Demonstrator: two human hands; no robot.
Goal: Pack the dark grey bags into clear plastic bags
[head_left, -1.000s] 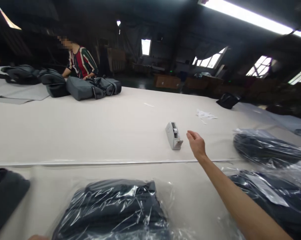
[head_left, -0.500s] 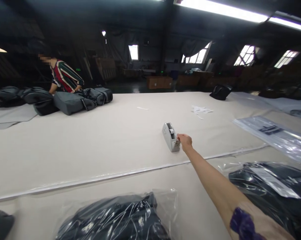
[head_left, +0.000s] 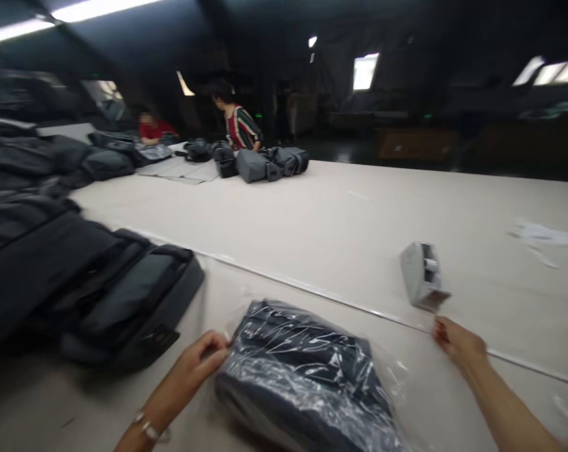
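Observation:
A dark backpack-like item in a clear plastic bag (head_left: 307, 370) lies in front of me on the pale table. At its left edge my left hand (head_left: 202, 361) is closed, thumb and fingers pinching the plastic. My right hand (head_left: 460, 345) is to the right of the bag, just below a grey tape dispenser (head_left: 423, 276). Its fingers are pressed together near the dispenser's front end; whatever is between them is too small and blurred to make out.
Dark grey backpacks (head_left: 124, 295) are piled on the left. More grey bags (head_left: 274, 163) sit at the far table edge, by a person in a striped top (head_left: 241, 129). Another person in red (head_left: 156, 129) is farther left. White strips (head_left: 545, 237) lie at right.
The view has swung left and down. My right hand has come off the tape dispenser's front end toward me. My left hand has come into view at the plastic bag.

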